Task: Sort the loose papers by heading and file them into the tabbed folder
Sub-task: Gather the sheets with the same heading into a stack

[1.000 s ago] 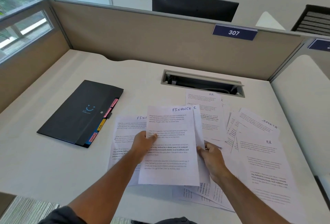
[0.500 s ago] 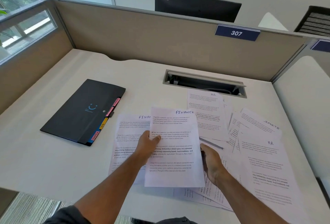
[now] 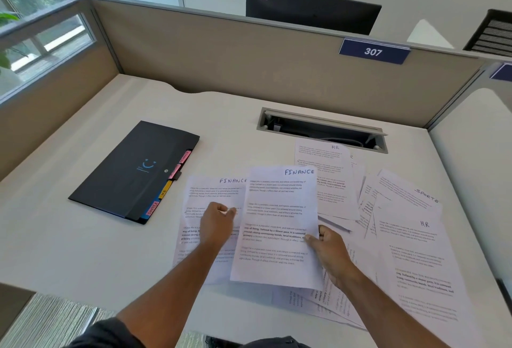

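Your left hand (image 3: 217, 221) has let go of the FINANCE sheet (image 3: 277, 225), fingers loosely curled.
Your right hand (image 3: 325, 248) pinches its limp, light edge; support it near mid-edge.

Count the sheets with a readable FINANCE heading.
2. One FINANCE sheet is pinched at its right edge by the right hand; the other FINANCE sheet lies flat on the desk under the left hand. Overlapped papers may hide more.
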A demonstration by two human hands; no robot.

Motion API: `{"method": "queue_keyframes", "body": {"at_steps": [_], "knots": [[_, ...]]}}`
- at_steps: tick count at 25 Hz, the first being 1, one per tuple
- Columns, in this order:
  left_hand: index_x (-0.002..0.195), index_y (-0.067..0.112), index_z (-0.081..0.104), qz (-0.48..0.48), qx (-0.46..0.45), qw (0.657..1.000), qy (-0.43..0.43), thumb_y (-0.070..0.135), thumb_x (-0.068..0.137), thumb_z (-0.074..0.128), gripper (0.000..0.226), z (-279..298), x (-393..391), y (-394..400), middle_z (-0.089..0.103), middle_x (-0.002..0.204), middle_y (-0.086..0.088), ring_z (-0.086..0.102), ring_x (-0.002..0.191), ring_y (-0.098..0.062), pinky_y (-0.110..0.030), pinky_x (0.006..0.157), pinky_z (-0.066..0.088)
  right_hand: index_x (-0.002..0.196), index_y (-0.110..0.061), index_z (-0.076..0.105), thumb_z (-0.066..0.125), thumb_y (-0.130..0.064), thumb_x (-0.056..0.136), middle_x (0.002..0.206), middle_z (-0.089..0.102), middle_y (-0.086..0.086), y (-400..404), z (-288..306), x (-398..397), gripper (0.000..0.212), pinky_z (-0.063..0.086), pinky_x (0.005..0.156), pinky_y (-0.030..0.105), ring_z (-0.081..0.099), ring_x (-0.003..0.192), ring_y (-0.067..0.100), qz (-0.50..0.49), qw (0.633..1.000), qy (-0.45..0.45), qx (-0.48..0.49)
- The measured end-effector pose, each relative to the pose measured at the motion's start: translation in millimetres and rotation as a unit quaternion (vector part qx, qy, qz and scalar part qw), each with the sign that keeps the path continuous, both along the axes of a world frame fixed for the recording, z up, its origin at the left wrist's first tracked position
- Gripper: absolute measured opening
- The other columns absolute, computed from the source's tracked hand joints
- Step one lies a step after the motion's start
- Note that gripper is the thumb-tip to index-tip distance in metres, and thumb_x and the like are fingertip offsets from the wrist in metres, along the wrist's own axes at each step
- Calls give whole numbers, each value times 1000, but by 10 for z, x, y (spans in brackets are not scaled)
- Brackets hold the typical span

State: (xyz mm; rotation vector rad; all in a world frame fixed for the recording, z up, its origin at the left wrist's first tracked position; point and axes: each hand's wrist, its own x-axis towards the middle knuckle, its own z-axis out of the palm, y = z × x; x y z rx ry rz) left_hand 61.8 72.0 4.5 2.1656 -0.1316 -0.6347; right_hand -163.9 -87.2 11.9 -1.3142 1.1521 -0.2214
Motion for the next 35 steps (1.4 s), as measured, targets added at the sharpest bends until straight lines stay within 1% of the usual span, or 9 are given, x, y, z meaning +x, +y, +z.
{"method": "queue_keyframes", "body": {"at_steps": [3,7,16,20,24,26,29,32,35], "knots": [[122,16,55,39,122,986,-102,35,90,73,42,-60,144,148,55,127,-7,54,116,-28,-45,100,47,115,-16,70,65,-10,98,106,79,1,-64,-18,-29,19,61,90,46,77,92,22,-17,1000,0,-15],[134,11,39,43,247,964,-92,48,79,80,77,-47,267,309,40,136,-15,38,128,-35,-51,102,39,116,-18,69,64,-12,99,106,78,0,-103,-30,-36,19,61,86,43,76,92,21,-38,999,2,-23],[138,10,36,39,273,959,-67,52,73,85,92,-25,333,320,42,139,-18,41,130,-35,-49,103,42,120,-19,67,62,-12,100,106,77,-3,-142,-31,-17,22,60,79,37,75,94,21,-38,999,11,-29],[132,11,40,49,242,967,-62,41,80,83,74,-28,363,359,56,129,-16,50,121,-36,-50,96,46,122,-18,68,62,-12,100,109,76,-2,-188,-39,-49,24,61,86,43,74,96,23,-40,998,19,-33],[106,14,54,64,160,982,-80,17,99,57,9,-55,402,413,66,101,-2,63,83,-23,-39,65,56,118,-13,68,61,-9,100,110,76,2,-245,-5,-81,20,60,78,38,73,95,24,-65,997,15,-28],[91,15,55,86,140,981,-104,18,104,47,15,-13,431,407,67,92,-2,61,73,-19,-37,60,54,118,-12,68,59,-8,101,109,75,3,-268,26,-94,19,57,72,32,73,95,23,-72,997,15,-28],[90,16,54,120,106,978,-131,24,108,39,26,137,465,397,63,85,0,59,70,-17,-33,56,45,122,-12,66,59,-10,101,111,74,2,-296,47,-110,21,56,70,32,72,96,24,-78,996,21,-25],[90,18,53,136,67,978,-145,30,108,37,27,166,550,410,62,82,2,63,76,-23,-40,66,53,120,-14,65,58,-10,102,109,73,1,-301,63,-133,20,54,67,30,70,95,23,-83,996,23,-21],[98,19,56,170,21,978,-117,33,105,43,20,190,610,384,66,94,-1,65,87,-29,-47,80,56,120,-13,66,59,-10,101,108,73,2,-299,56,-155,20,56,70,32,71,95,24,-89,995,28,-18]]}}
